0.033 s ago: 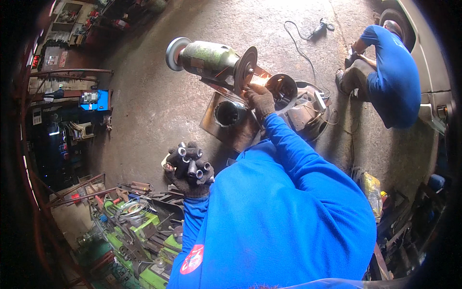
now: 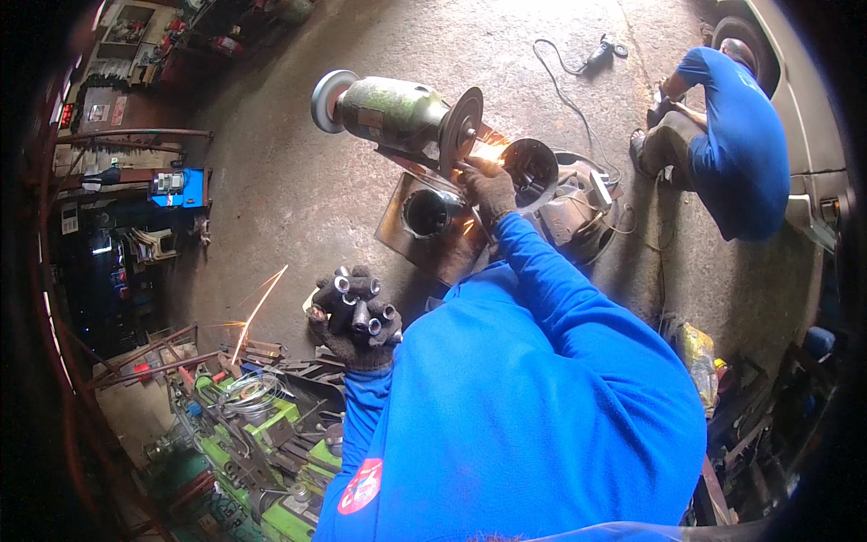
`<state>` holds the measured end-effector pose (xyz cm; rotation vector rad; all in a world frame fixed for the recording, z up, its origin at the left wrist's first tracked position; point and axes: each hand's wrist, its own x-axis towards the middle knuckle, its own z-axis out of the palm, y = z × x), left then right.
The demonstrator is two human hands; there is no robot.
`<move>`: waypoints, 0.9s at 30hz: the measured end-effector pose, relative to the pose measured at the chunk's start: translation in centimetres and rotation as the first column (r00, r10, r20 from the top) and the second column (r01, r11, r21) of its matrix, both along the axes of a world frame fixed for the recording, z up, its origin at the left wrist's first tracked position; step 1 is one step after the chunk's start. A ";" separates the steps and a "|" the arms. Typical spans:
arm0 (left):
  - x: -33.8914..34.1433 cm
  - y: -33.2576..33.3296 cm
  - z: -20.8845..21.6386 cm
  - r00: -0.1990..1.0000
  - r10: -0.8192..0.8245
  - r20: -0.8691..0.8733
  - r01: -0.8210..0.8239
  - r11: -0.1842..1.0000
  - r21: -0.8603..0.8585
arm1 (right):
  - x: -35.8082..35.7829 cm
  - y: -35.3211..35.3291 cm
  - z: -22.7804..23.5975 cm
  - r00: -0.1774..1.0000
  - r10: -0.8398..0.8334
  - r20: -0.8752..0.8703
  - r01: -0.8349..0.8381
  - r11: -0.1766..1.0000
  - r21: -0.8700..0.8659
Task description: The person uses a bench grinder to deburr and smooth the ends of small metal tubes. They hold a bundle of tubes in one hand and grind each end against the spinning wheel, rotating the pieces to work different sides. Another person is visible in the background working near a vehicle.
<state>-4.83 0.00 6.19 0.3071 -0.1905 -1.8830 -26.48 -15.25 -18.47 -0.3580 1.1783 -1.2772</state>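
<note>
My left hand (image 2: 354, 336), in a dark glove, is closed around several short metal tubes (image 2: 360, 318), their shiny round ends showing. My right hand (image 2: 490, 189), also gloved, is closed at the right-hand wheel (image 2: 461, 129) of a green bench grinder (image 2: 395, 103). Bright orange sparks (image 2: 489, 147) fly at its fingertips; whatever they pinch there is hidden. Just right of the sparks is an open round metal can (image 2: 529, 172). Below the grinder an upright open cylinder (image 2: 428, 213) sits on a brownish metal plate (image 2: 394, 237).
A person in blue (image 2: 736, 149) crouches at right beside a light-coloured vehicle (image 2: 804, 99). An angle grinder (image 2: 603, 52) and its cord lie on the concrete floor. Metal scrap and green machinery (image 2: 280, 420) crowd the lower left. A yellow bag (image 2: 698, 361) stands at lower right.
Long orange spark streaks now show at left above the scrap, and more sparks show around the wheel and near the cylinder. Both hands look unmoved.
</note>
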 end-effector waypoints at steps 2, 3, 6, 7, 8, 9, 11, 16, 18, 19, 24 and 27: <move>0.7 -0.2 -0.5 0.996 -0.060 -0.065 0.060 0.998 -0.003 | -0.6 0.0 0.3 0.997 0.069 -0.016 -0.069 0.998 0.015; 0.8 -0.2 -0.6 0.994 -0.071 -0.077 0.071 0.997 -0.003 | -0.8 0.0 0.4 0.994 0.104 -0.024 -0.103 0.994 0.023; 0.8 -0.3 -0.8 0.995 -0.068 -0.067 0.068 0.998 -0.002 | -0.9 -0.4 1.0 0.994 0.096 0.053 -0.098 0.995 0.032; 0.8 -0.5 -1.0 0.996 -0.069 -0.061 0.068 0.997 -0.024 | -1.1 -0.6 1.3 0.994 0.096 0.051 -0.098 0.995 0.033; 0.7 -0.7 -1.1 0.996 -0.070 -0.055 0.067 0.997 -0.046 | -1.3 -0.9 1.6 0.994 0.097 0.049 -0.098 0.995 0.035; 0.8 -0.7 -1.1 0.997 -0.068 -0.048 0.065 0.996 -0.064 | -1.3 -0.9 1.9 0.994 0.098 0.050 -0.100 0.994 0.040; 0.8 -0.7 -1.0 0.997 -0.068 -0.047 0.066 0.997 -0.045 | -1.4 -1.0 2.8 0.996 0.091 0.020 -0.092 0.994 0.057; 1.2 -1.1 -1.7 0.987 -0.116 -0.113 0.108 0.991 -0.078 | -1.1 -1.4 1.2 0.994 0.055 -0.094 -0.053 0.998 0.031; 1.6 -0.6 -1.9 0.992 -0.079 -0.100 0.076 0.996 -0.036 | -0.9 -1.8 -1.2 0.987 0.059 -0.147 -0.064 0.997 -0.031; 1.5 -0.6 -1.8 0.994 -0.067 -0.088 0.065 0.997 -0.029 | -0.7 -2.0 -1.9 0.988 0.045 -0.145 -0.052 0.998 -0.042; 1.3 -0.9 -1.5 0.993 -0.075 -0.087 0.073 0.997 -0.023 | -0.6 -2.2 -1.7 0.995 0.016 -0.097 -0.017 1.000 -0.011; 0.4 -1.0 -0.8 0.999 -0.030 -0.044 0.029 0.999 -0.021 | -0.9 -2.3 -2.3 0.994 0.025 -0.110 -0.029 0.999 -0.038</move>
